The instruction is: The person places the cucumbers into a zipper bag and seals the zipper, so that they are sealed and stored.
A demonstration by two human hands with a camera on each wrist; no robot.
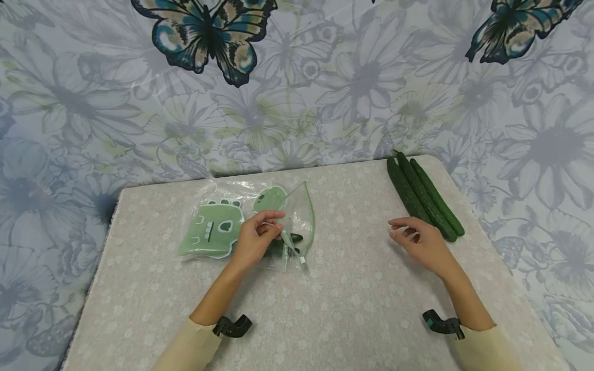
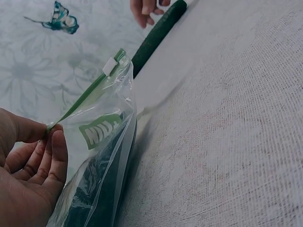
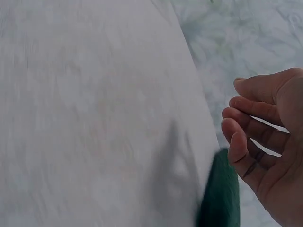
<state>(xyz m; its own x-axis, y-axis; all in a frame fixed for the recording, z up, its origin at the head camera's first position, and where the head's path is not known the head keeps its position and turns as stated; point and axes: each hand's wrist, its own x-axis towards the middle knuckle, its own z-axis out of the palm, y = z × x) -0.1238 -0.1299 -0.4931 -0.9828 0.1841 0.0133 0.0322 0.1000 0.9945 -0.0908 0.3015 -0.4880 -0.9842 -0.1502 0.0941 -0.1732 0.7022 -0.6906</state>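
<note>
My left hand point(image 1: 254, 239) pinches the green zip edge of a clear plastic zip bag point(image 1: 211, 226) printed with green cartoon figures. The bag's mouth gapes on its right side. In the left wrist view, thumb and fingertips grip the green zip strip, with a white slider point(image 2: 110, 66) farther along it. Dark green cucumber point(image 2: 97, 198) shows through the plastic. My right hand point(image 1: 419, 245), fingers loosely bent and holding nothing, hovers close to the near ends of three cucumbers point(image 1: 423, 193) lying side by side. One cucumber point(image 3: 220, 194) shows below that hand in the right wrist view.
A table with a pale patterned cloth point(image 1: 343, 299) lies under everything. Behind it stands a wall covering point(image 1: 325, 103) of grey flowers and butterflies. The cucumbers lie near the table's back right corner. A black wrist camera mount point(image 1: 232, 326) sits at each cuff.
</note>
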